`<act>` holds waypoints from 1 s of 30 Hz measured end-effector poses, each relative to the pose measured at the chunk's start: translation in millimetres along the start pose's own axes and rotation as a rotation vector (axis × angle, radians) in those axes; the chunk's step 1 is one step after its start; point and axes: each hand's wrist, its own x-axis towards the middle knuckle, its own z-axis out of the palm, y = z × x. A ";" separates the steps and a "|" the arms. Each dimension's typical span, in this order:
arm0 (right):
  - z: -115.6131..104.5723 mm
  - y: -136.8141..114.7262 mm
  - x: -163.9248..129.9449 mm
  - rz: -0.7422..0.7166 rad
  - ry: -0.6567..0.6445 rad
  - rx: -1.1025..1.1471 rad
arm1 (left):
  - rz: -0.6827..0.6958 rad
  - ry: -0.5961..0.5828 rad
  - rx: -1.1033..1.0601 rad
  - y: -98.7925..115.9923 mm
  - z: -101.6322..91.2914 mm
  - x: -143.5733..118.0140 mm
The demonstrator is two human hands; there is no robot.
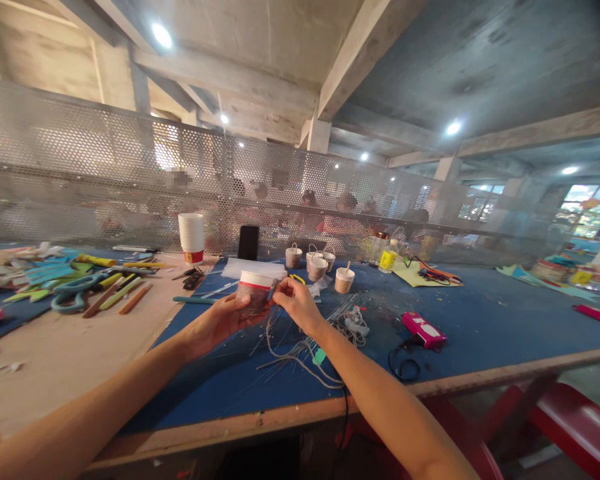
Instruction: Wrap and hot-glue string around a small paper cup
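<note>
A paper cup [254, 283] with a white upper part, a red band and grey cord around its lower part is held above the blue table by my left hand [230, 310]. My left fingers wrap the cup from the near side. At the cup's right side my right hand [295, 300] pinches the grey cord [270, 330], which trails down to the table. Loose cord [353, 323] lies tangled to the right, among thin clear strands. Several small cups with cord handles [316, 265] stand behind my hands, near a tub with a stick [345, 280].
A stack of paper cups [191, 235] and an upright phone [249, 243] stand along the perforated screen [275, 180]. Scissors [83, 290] and craft tools lie left. A pink device [423, 330] and a yellow-labelled bottle [388, 257] are right. Red chairs [575, 427] stand by the table.
</note>
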 end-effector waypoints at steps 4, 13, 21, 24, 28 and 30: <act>0.6 0.2 0.0 0.012 -0.001 0.014 | -0.005 -0.020 0.001 0.7 -1.1 0.0; 1.3 0.1 0.0 0.038 -0.010 0.077 | -0.017 -0.014 -0.014 2.4 3.5 -1.4; 1.6 7.2 2.0 0.015 0.004 0.084 | -0.040 -0.007 -0.018 1.5 3.4 -1.7; 1.9 8.1 1.9 -0.005 0.012 0.054 | -0.031 0.012 -0.013 -0.3 0.9 -0.8; 1.7 8.9 2.3 -0.009 0.027 0.014 | -0.027 0.065 0.041 -2.4 -1.1 1.8; 1.2 10.4 2.8 -0.006 0.033 0.001 | -0.010 0.098 0.069 -2.6 -0.5 2.8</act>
